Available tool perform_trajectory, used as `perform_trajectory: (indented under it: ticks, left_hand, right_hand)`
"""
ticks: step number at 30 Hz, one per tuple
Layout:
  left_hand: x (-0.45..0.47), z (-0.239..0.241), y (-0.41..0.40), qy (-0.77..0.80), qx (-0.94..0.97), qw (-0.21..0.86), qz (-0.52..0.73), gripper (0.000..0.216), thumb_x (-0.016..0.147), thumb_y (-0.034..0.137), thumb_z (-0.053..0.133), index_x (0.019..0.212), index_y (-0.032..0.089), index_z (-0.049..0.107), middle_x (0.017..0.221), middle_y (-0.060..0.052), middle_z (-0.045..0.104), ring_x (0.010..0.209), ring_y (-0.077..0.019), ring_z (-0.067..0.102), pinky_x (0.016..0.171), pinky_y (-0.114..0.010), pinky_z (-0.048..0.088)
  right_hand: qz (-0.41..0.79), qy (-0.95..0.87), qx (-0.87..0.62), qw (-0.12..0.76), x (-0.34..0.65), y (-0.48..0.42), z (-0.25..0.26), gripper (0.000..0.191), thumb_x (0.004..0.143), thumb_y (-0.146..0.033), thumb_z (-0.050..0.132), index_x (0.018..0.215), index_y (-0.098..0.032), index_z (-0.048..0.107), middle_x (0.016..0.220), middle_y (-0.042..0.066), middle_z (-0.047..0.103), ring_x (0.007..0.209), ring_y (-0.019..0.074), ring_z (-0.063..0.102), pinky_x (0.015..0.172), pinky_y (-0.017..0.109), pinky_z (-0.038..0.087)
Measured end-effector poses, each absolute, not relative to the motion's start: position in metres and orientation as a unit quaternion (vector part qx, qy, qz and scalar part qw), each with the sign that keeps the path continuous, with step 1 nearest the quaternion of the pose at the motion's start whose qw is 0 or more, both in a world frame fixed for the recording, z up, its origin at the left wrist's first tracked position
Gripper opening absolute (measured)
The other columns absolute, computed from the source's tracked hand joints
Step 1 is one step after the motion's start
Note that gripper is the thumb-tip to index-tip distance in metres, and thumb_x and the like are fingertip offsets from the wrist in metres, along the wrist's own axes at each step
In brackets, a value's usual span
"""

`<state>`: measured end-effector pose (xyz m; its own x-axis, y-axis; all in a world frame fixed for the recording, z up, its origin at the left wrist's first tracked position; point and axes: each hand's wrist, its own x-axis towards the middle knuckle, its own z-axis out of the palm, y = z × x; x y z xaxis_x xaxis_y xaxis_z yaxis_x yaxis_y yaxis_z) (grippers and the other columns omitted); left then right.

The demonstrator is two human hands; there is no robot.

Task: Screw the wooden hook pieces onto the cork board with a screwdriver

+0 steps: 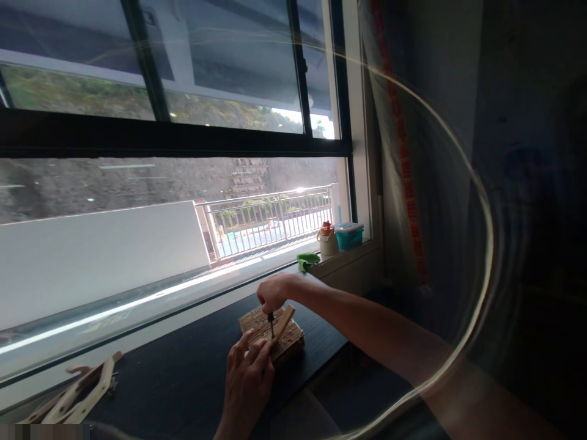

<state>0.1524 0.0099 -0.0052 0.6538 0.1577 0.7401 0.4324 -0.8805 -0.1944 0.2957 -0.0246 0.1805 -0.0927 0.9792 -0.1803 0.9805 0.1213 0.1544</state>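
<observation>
On the dark table (183, 379) lies a block of corrugated cardboard (293, 337) with a short wooden stick (285, 320) on top. My right hand (274, 293) is closed round the handle of a small screwdriver (271, 325), whose thin shaft points down at the stick. My left hand (248, 374) rests at the near edge of the block, its fingers pressed together against the wood there.
Pale wooden pieces (80, 394) lie at the table's near left. On the window sill stand a small bottle with an orange cap (327, 238), a teal box (348, 236) and a green object (306, 261). A large window runs along the far side.
</observation>
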Motion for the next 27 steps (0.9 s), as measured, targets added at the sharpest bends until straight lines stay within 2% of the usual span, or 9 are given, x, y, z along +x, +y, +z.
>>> perform_trajectory:
  ticks: [7, 12, 16, 21, 27]
  left_hand:
    - [0.153, -0.002, 0.007, -0.166, -0.896, 0.17, -0.374, 0.031, 0.082, 0.017, 0.048, 0.11, 0.019, 0.062, 0.111, -0.003, 0.067, 0.119, -0.0299, 0.042, 0.093, -0.042, 0.034]
    - [0.152, -0.003, 0.008, -0.162, -0.897, 0.171, -0.374, 0.03, 0.082, 0.016, 0.047, 0.108, 0.018, 0.062, 0.109, -0.003, 0.067, 0.12, -0.0304, 0.04, 0.094, -0.042, 0.033]
    - [0.153, -0.005, 0.009, -0.161, -0.893, 0.184, -0.379, 0.031, 0.081, 0.016, 0.048, 0.108, 0.019, 0.063, 0.109, -0.002, 0.067, 0.119, -0.0306, 0.041, 0.093, -0.042, 0.033]
    - [0.154, -0.004, 0.01, -0.158, -0.884, 0.202, -0.391, 0.031, 0.08, 0.016, 0.049, 0.108, 0.019, 0.063, 0.107, -0.002, 0.067, 0.116, -0.029, 0.043, 0.091, -0.04, 0.034]
    - [0.152, -0.003, 0.009, -0.152, -0.885, 0.197, -0.395, 0.032, 0.08, 0.016, 0.05, 0.109, 0.021, 0.062, 0.107, -0.001, 0.067, 0.117, -0.0278, 0.043, 0.092, -0.039, 0.033]
  right_hand:
    - [0.017, 0.767, 0.634, 0.1, 0.293, -0.034, 0.181, 0.028, 0.076, -0.019, 0.054, 0.098, -0.012, 0.069, 0.099, 0.011, 0.068, 0.085, 0.019, 0.062, 0.066, 0.025, 0.045]
    - [0.037, 0.75, 0.655, 0.082, 0.3, -0.033, 0.173, 0.032, 0.081, -0.026, 0.05, 0.102, -0.008, 0.067, 0.103, 0.016, 0.066, 0.092, 0.0219, 0.062, 0.073, 0.028, 0.046]
    - [0.049, 0.738, 0.671, 0.06, 0.301, -0.026, 0.166, 0.036, 0.083, -0.033, 0.048, 0.103, -0.009, 0.066, 0.106, 0.017, 0.065, 0.097, 0.0231, 0.061, 0.075, 0.03, 0.047]
    - [0.049, 0.731, 0.679, 0.035, 0.3, -0.028, 0.17, 0.039, 0.079, -0.042, 0.049, 0.1, -0.015, 0.067, 0.101, 0.013, 0.068, 0.09, 0.0248, 0.062, 0.068, 0.033, 0.048]
    - [0.032, 0.763, 0.646, 0.02, 0.31, -0.041, 0.182, 0.031, 0.078, -0.029, 0.05, 0.103, -0.021, 0.068, 0.097, 0.003, 0.069, 0.084, 0.0162, 0.062, 0.064, 0.023, 0.042]
